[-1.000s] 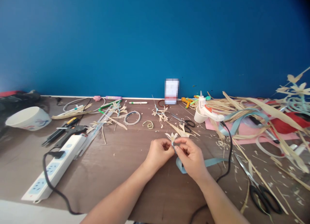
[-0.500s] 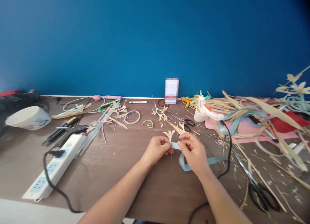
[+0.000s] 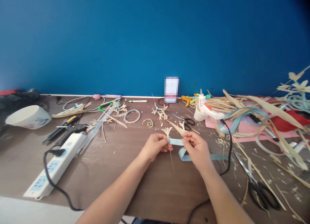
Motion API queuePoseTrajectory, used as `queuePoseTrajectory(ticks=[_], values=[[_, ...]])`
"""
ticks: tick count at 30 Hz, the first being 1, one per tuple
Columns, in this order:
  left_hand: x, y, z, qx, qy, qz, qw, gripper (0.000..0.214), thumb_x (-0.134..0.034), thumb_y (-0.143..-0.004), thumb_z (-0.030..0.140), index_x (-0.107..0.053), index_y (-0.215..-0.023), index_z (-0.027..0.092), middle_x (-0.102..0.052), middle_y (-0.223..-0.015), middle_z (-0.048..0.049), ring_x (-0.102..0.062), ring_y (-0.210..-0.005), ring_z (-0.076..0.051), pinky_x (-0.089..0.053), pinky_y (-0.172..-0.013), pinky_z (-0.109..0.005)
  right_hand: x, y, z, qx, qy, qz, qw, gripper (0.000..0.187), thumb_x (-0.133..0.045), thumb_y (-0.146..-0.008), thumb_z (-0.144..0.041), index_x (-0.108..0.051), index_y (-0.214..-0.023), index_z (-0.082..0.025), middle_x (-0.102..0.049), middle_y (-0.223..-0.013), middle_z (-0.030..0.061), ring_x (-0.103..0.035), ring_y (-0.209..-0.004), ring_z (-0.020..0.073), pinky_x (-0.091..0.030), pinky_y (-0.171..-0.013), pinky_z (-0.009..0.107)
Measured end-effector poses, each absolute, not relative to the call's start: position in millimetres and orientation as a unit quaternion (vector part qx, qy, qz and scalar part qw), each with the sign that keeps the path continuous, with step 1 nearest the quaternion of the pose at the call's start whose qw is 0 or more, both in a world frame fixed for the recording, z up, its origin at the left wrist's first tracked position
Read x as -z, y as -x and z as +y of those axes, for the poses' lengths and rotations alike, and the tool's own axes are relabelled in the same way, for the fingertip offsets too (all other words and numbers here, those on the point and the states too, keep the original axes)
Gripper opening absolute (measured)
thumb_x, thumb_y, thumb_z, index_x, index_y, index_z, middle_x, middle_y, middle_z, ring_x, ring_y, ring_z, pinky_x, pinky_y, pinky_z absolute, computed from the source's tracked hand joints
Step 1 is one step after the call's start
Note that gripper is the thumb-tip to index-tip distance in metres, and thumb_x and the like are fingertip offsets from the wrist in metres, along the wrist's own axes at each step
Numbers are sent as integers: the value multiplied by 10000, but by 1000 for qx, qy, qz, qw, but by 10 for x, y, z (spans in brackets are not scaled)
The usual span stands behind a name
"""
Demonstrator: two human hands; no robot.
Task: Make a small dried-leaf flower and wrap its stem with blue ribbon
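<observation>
Pale blue ribbon [image 3: 175, 141] stretches in a short, flat span between my two hands, just above the brown table [image 3: 116, 153] and near its middle. My left hand [image 3: 156, 146] has its fingertips pressed together, pinching one end of the ribbon against the base of a small straw flower [image 3: 167, 131]. The flower's petals stand up above my thumb, and its thin stem [image 3: 171, 157] hangs down toward the table. My right hand [image 3: 197, 149] pinches the ribbon further along, fingers curled in. Below that hand the ribbon loops back and trails away to the right, lying on the table.

Just beyond my hands lie more straw flowers and a small pair of scissors [image 3: 187, 121]. To the right of them a white glue gun [image 3: 207, 109] stands nose-down in a white cup [image 3: 198, 116], and its black cable [image 3: 229, 143] curves down past my right wrist. Further right, straw strips [image 3: 256, 107] are heaped over a pink sheet [image 3: 242, 129], and a large pair of scissors [image 3: 263, 190] lies near the table's front edge. On the left sit a white power strip [image 3: 56, 162] with a plug in it and a white bowl [image 3: 27, 117].
</observation>
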State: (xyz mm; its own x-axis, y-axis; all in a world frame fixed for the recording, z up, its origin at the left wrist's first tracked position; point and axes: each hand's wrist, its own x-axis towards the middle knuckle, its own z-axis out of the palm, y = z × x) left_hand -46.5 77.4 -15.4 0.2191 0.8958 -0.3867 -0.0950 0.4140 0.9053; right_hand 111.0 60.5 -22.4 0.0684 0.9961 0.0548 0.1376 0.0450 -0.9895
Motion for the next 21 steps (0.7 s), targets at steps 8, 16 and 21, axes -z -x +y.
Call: queuePoseTrajectory(ticks=[8,16,21], values=[[131,470,796,-436,-353,529,637,145,-618,-612,266,-554,-629,138,-643,-564,-24,-629,-550,-126,-407,-467,-164,197,-1096,559,-320,563,-583,490,131,-517,-755,-282,-572,-800,-172,-576,-753,20,-405,-416,63,-346,-427,208],[156,417,746,-445,-356,515,640,171,-628,-632,301,-591,-647,134,-664,-610,-35,-617,-558,-116,-425,-519,-186,300,-969,507,-381,557,-648,352,144,-535,-742,-308,-580,-685,-183,-585,-569,-17,-427,-422,88,-354,-433,204],[168,425,744,-436,-347,506,658,202,-646,-631,325,-588,-662,134,-677,-640,-48,-624,-581,-119,-421,-512,-176,326,-976,518,-403,549,-636,363,148,-520,-745,-295,-578,-670,-181,-570,-548,-7,-448,-444,105,-357,-443,215]])
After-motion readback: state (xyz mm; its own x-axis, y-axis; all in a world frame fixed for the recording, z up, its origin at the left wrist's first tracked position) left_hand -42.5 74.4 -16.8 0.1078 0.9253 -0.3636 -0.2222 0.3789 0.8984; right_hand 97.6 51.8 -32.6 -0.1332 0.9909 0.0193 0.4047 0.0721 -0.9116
